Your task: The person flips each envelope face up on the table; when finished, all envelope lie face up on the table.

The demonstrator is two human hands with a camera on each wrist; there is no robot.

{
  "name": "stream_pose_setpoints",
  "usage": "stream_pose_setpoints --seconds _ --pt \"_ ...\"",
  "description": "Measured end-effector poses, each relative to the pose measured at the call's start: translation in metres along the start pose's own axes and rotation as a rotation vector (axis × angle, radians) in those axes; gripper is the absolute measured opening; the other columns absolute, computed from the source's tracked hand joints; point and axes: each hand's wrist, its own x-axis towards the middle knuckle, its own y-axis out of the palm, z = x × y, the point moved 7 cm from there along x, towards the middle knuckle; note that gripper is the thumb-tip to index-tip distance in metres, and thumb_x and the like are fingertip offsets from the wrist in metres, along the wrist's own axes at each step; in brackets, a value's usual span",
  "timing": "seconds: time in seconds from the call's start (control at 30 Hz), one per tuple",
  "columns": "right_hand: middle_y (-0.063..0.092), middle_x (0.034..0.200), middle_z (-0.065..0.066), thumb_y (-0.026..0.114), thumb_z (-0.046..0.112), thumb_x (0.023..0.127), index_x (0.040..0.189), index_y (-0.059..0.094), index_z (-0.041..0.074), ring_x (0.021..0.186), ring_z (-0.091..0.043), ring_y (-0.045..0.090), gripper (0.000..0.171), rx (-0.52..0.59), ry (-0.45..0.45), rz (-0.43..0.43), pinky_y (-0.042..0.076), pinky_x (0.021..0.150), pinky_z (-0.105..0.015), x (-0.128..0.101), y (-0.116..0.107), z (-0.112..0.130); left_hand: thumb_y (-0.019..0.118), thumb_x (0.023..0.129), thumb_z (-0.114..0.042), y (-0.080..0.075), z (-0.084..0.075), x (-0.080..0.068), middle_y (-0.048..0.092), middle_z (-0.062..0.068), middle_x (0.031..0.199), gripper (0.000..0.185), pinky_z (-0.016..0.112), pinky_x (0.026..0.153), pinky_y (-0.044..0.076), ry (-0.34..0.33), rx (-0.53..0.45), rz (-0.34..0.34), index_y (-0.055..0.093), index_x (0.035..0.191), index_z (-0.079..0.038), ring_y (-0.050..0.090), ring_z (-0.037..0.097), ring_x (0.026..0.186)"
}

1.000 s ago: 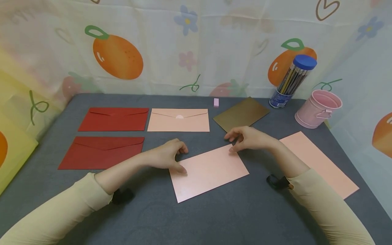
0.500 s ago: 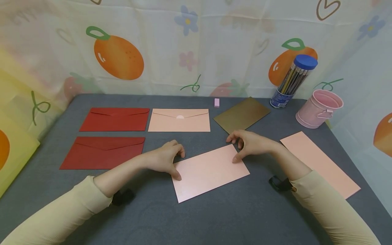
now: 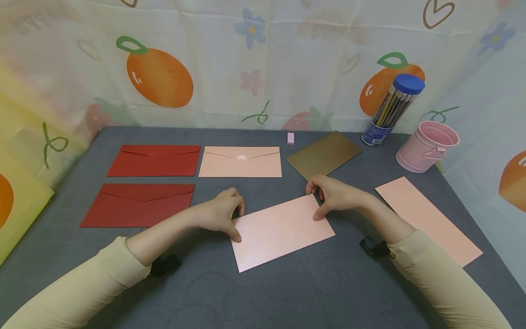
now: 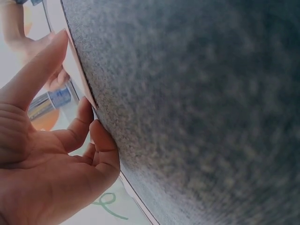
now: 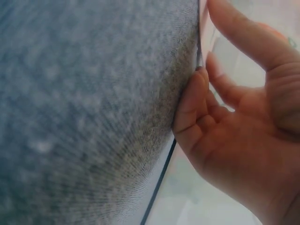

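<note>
A plain light-pink envelope (image 3: 283, 235) lies slanted on the grey table, its flap side not showing. At its upper left corner is my left hand (image 3: 219, 212), thumb on the top face and fingers curled at the far edge. My right hand (image 3: 339, 196) holds the upper right corner the same way, thumb on the face near the short edge. In the left wrist view the thumb (image 4: 44, 65) rests on the thin pink sheet, with the fingertips low against the table. The right wrist view shows the curled fingers (image 5: 192, 101) at the envelope's edge.
Two red envelopes (image 3: 154, 161) lie at left, a peach envelope (image 3: 240, 165) behind the hands. A gold-brown envelope (image 3: 324, 153), a small pink block (image 3: 290, 138), a tub of pencils (image 3: 388, 112) and a pink bucket (image 3: 425, 148) stand further right. Another pink sheet (image 3: 429, 219) lies by the right forearm.
The left thumb has slid left toward the envelope's short edge. The right hand has shifted slightly right and nearer, its thumb moving down along the right edge. The envelope has barely moved.
</note>
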Motion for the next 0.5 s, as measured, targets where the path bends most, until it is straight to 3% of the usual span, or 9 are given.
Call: stream_pose_setpoints --seconds 0.23,0.33,0.5 --pt "0.048 0.093 -0.011 0.092 0.014 0.065 0.109 0.048 0.004 0.084 -0.023 0.045 0.063 0.021 0.05 0.011 0.039 0.069 -0.03 -0.001 -0.001 -0.002 0.091 0.065 -0.021 -0.002 0.003 0.002 0.051 0.008 0.1 0.041 0.026 0.073 0.04 0.006 -0.056 0.004 0.059 0.088 -0.009 0.045 0.019 0.094" --pt "0.049 0.083 -0.007 0.09 0.011 0.067 0.109 0.046 0.006 0.077 -0.021 0.047 0.062 0.067 0.099 0.014 0.04 0.065 -0.03 -0.003 -0.003 -0.003 0.088 0.069 -0.016 -0.006 0.007 0.002 0.057 0.007 0.092 0.039 0.026 0.069 0.042 0.001 -0.155 0.014 0.058 0.092 -0.007 0.051 0.017 0.083" --pt "0.056 0.071 -0.003 0.084 0.002 0.073 0.112 0.039 0.002 0.065 -0.016 0.058 0.059 0.263 0.14 0.047 0.055 0.062 -0.03 -0.003 -0.006 -0.009 0.082 0.077 -0.01 -0.014 0.017 0.003 0.062 0.002 0.081 0.035 0.029 0.07 0.046 -0.013 -0.385 0.033 0.057 0.101 -0.005 0.053 0.016 0.075"
